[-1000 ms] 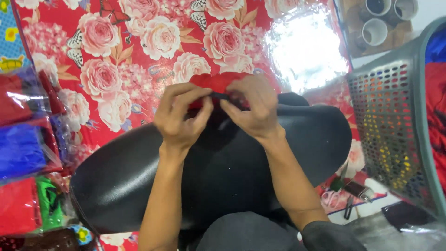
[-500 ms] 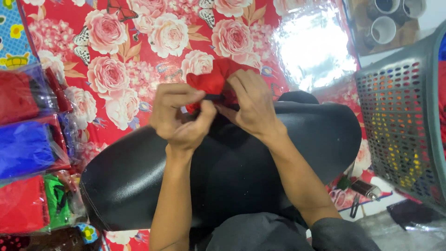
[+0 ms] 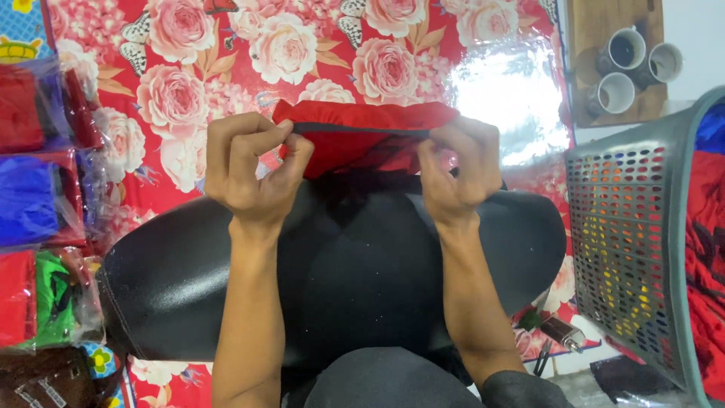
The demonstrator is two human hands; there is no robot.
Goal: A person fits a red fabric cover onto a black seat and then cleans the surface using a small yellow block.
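A small red cloth piece with a dark edge is stretched flat between both hands, above the far edge of a black padded cushion lying on my lap. My left hand pinches the cloth's left end between thumb and fingers. My right hand pinches its right end the same way. The dark hem runs taut from one hand to the other.
A red floral plastic sheet covers the floor. Clear bags of red, blue and green cloth lie at the left. A grey perforated basket holding red fabric stands at the right. Three cups sit on a wooden board beyond it.
My hands have moved apart, pulling the bunched red cloth out wide and taut. Before, they were close together over it.
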